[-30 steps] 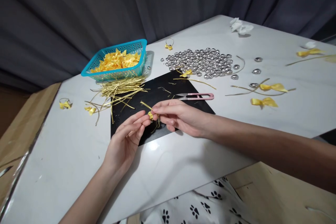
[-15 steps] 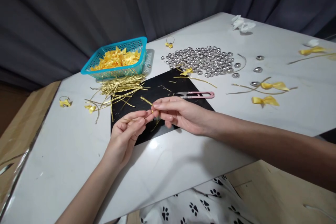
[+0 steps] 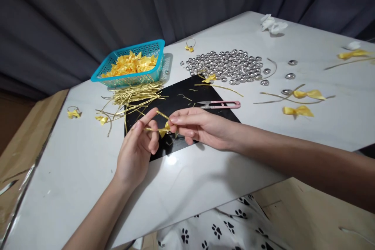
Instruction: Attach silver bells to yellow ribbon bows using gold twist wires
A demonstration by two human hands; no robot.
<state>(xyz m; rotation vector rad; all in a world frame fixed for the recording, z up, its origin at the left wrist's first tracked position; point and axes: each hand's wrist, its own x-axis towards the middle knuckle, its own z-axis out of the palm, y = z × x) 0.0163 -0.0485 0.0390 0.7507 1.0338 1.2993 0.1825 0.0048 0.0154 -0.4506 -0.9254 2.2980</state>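
My right hand (image 3: 195, 125) is closed in a pinch above the black mat (image 3: 184, 99). At its fingertips are a gold twist tie (image 3: 162, 115) and a small yellow ribbon bow (image 3: 164, 129), partly hidden by the fingers. One end of the tie slants up and leftward; another stretches level to my left hand (image 3: 137, 136). My left hand has its index finger raised and the others curled, with that level end between thumb and fingers. A small silvery piece shows beside the bow. Pink-handled thread snips (image 3: 222, 104) lie just beyond my right hand.
A blue basket (image 3: 98, 78) of yellow bows stands at the back left, gold twist ties (image 3: 137, 93) heaped before it. Silver beads (image 3: 228, 64) spread behind the mat. Loose bows (image 3: 299, 111) and ties lie right. Finished-looking rings with bows (image 3: 73, 113) sit left. White crumpled pieces (image 3: 274, 25) lie far right.
My left hand has drawn back from the right fingertips and its index finger has lifted. The bow and level tie end now show between the hands. My right hand has barely moved.
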